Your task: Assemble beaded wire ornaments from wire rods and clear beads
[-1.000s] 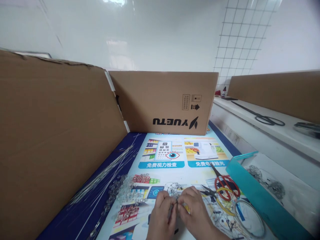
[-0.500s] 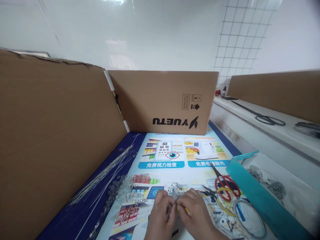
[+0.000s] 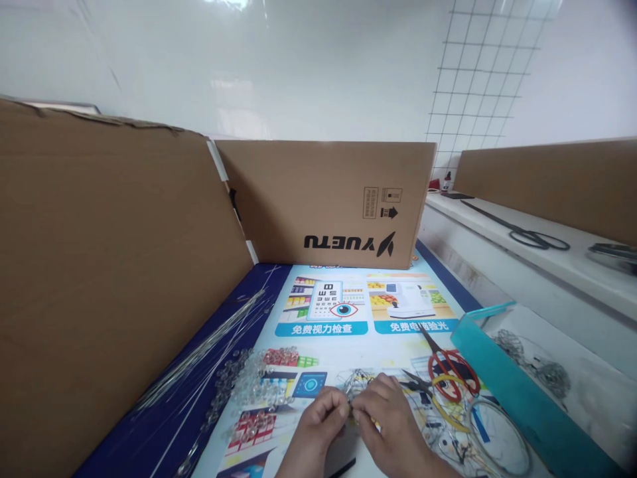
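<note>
Using the printed mat (image 3: 328,312) as the anchor and going left to right: a big cardboard wall (image 3: 109,279) is standing along the mat's left edge, probably working as a screen so small bits aren't rolling off. Right beside it, on the mat's dark blue border, a bundle of thin wires (image 3: 209,345) is lying in a loose fan, and just inside that a heap of clear beads (image 3: 249,385) is sitting within easy reach of the hands. At the mat's near edge the left hand (image 3: 318,431) and right hand (image 3: 388,425) are meeting fingertip to fingertip, both pinching tight on a small wire-and-bead piece (image 3: 355,385), which is resting low over the mat so it's braced while being fiddled with. At the mat's far end a cardboard box (image 3: 328,199) is standing as a back wall. Just right of the hands, red scissors (image 3: 448,365) are lying with blades pointing away, with wire rings (image 3: 492,438) next to them. Off the mat's right edge a teal tray (image 3: 502,385) is holding a few finished-looking wire balls, and past it black scissors (image 3: 527,234) are lying on a white ledge.
</note>
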Action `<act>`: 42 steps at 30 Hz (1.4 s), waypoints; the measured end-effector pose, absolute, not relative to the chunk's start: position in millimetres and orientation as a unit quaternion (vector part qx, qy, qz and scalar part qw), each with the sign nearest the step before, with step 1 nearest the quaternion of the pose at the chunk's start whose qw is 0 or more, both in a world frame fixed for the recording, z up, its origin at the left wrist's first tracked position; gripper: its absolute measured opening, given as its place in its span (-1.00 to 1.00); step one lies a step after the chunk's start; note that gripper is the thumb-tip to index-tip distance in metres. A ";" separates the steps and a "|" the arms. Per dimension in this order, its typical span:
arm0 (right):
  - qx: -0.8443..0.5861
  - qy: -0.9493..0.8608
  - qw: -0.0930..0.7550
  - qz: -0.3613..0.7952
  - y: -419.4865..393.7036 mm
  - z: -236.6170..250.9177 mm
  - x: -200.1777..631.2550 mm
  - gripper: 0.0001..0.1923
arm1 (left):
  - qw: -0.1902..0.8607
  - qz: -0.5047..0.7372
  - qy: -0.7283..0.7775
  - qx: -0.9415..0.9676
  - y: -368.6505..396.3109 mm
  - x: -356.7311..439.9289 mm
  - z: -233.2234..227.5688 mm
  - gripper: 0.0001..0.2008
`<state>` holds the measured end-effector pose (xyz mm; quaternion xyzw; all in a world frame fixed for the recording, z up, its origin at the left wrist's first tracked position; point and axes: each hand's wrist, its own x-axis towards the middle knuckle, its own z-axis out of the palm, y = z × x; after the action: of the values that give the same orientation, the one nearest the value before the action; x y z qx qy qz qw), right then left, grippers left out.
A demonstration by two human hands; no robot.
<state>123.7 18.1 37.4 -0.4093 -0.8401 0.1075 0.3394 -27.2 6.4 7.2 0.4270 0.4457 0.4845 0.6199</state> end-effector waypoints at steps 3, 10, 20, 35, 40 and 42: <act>-0.407 -0.846 0.331 0.096 16.2 38.8 123.7 -0.83 | 0.605 0.483 0.454 0.442 7.6 -28.3 6.5 -0.66; -0.400 -0.849 0.335 0.081 14.5 37.5 123.5 -0.89 | 0.562 0.487 0.471 0.475 5.8 -25.6 11.1 -0.68; -0.388 -0.862 0.323 0.031 16.1 41.7 122.4 -0.81 | 0.484 0.498 0.507 0.511 3.5 -20.9 15.9 -0.72; -0.402 -0.821 0.400 0.062 18.8 26.1 120.4 -0.82 | 0.441 0.474 0.502 0.574 2.2 -22.9 16.6 -0.76; -0.427 -0.799 0.404 0.129 22.7 23.2 122.1 -0.81 | 0.349 0.455 0.501 0.648 -1.0 -24.9 15.6 -0.91; -0.439 -0.791 0.395 0.160 23.0 24.1 122.4 -0.81 | 0.293 0.448 0.506 0.676 -1.4 -24.1 14.0 -0.88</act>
<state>122.4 23.0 24.1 -0.4391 -0.7907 0.1602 0.3954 -24.1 -1.4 14.0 0.6765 0.5058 0.4481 0.2928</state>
